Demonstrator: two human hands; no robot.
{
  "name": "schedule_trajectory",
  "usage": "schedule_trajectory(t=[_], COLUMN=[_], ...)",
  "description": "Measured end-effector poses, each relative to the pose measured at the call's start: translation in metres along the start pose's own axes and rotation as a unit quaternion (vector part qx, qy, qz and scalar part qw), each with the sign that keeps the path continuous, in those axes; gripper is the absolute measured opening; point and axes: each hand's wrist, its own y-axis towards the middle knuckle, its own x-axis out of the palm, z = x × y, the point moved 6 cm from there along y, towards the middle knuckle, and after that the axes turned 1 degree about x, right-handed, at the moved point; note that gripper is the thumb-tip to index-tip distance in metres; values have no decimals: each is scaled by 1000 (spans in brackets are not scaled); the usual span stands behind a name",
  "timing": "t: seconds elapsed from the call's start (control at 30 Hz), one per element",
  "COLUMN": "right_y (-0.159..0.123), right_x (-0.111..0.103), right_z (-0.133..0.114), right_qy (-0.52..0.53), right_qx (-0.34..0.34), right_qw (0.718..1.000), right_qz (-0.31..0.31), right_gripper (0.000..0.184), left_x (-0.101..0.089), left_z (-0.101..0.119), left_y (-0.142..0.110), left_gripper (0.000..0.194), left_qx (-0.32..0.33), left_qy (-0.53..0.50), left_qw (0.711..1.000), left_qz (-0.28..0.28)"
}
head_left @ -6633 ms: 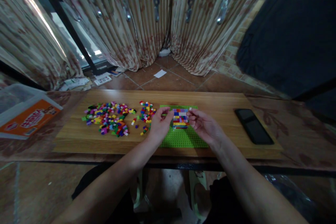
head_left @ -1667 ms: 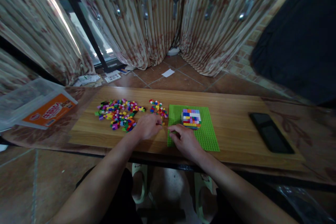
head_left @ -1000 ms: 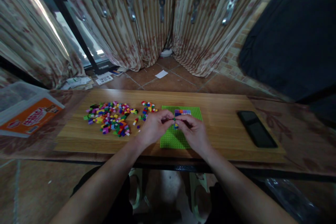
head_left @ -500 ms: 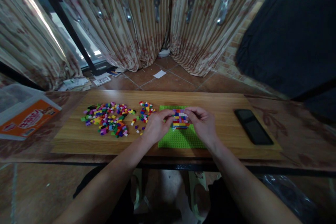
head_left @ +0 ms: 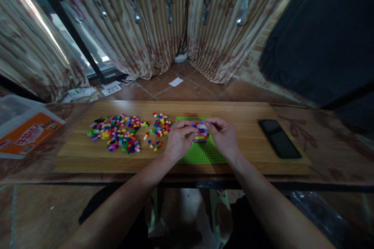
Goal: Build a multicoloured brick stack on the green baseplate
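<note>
A small stack of toy building bricks [head_left: 200, 127], in rows of purple, white, red, blue and yellow, is over the bright green studded baseplate [head_left: 201, 155]. My left hand [head_left: 180, 140] is closed at the stack's left side, its thumb reaching over the front. At the right side, my right hand [head_left: 223, 135] pinches the upper edge between thumb and forefinger. Whether the stack rests on the baseplate cannot be made out. Fingers hide both ends of the stack, and any single brick in them is too small to tell.
Loose coloured bricks [head_left: 117, 132] lie spread on the left of the wooden board [head_left: 245, 151], with a smaller pile [head_left: 161, 124] beside the baseplate. A black phone [head_left: 279, 139] lies at the right. A clear plastic box with an orange label [head_left: 32, 134] stands at the far left.
My left thumb has come further right across the front of the stack. My right hand keeps its pinch at the right side. The whole view has shifted slightly.
</note>
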Motion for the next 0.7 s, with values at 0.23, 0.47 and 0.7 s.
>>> schedule_trajectory(t=[0.23, 0.47, 0.7], right_y=[0, 1, 0], right_x=[1, 3, 4], right_z=[3, 9, 13], right_qy=[14, 28, 17], right_qx=[13, 29, 46], right_qw=[1000, 999, 999], right_qz=[-4, -8, -1], right_gripper=[19, 21, 22], left_x=[5, 15, 17], left_z=[-20, -35, -41], left_y=[-1, -4, -5], left_gripper=[12, 11, 17], left_qx=[-88, -159, -199], left_qy=[-78, -177, -225], left_qw=[992, 970, 953], left_qz=[46, 52, 42])
